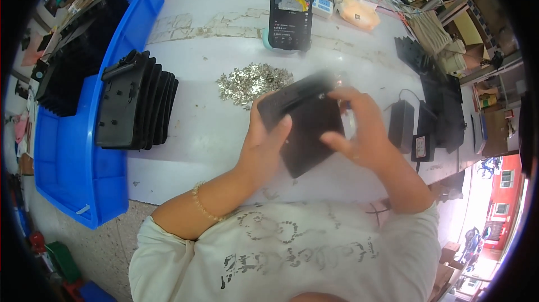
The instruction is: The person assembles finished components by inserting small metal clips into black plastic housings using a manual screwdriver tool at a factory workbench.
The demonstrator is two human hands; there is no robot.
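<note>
A flat black plastic panel (309, 128) is held tilted above the table in front of me, its far end smeared by motion. My left hand (264, 142) grips its left edge, thumb on top and the other fingers hidden underneath. At the right edge, my right hand (362, 128) has its thumb and index finger against the panel; its remaining fingers are mostly out of sight. A small shiny spot shows on the panel by the right index fingertip. Just beyond the left hand lies a pile of small silvery metal pieces (252, 83).
On the left, a stack of black plastic panels (132, 105) stands beside a blue bin (81, 187) holding more black parts. A phone (291, 13) stands upright on the far side. Black power adapters (401, 125) and black panels (446, 105) sit at the right.
</note>
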